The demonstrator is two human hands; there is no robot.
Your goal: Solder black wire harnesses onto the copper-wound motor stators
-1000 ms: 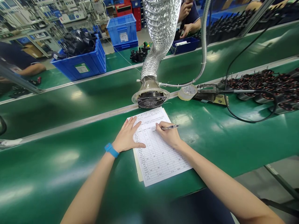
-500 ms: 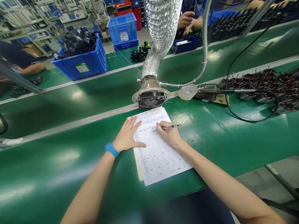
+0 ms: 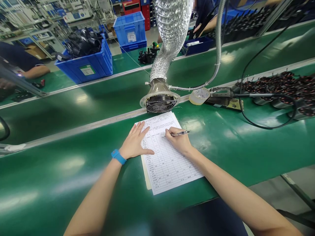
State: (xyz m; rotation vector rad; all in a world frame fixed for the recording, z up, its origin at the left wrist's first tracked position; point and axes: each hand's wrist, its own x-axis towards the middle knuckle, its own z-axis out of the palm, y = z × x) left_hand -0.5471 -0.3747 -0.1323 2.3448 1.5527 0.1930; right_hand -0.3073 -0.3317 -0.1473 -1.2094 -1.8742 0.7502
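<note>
Watching remotely, I logged the printed form [image 3: 172,167] flat on the green bench [image 3: 81,170], some cells marked and many seemingly blank; the left hand [image 3: 134,141] lay on it, fingers apart, the right hand [image 3: 180,141] closed around a pen [image 3: 182,133] near the upper rows. Beyond, a blue crate [image 3: 71,70] held heaped black parts [image 3: 83,42], a dark blue tray [image 3: 200,49] a white item [image 3: 194,43]; the lighter crate's [image 3: 123,34] contents I couldn't tell.

We count our two hands [image 3: 133,143] [image 3: 180,141], one pen [image 3: 181,133], one top form [image 3: 169,168]; around it, one wristband [image 3: 118,156] at nine o'clock, one fan [image 3: 160,107] at twelve, one tape roll [image 3: 195,99] at one.
</note>
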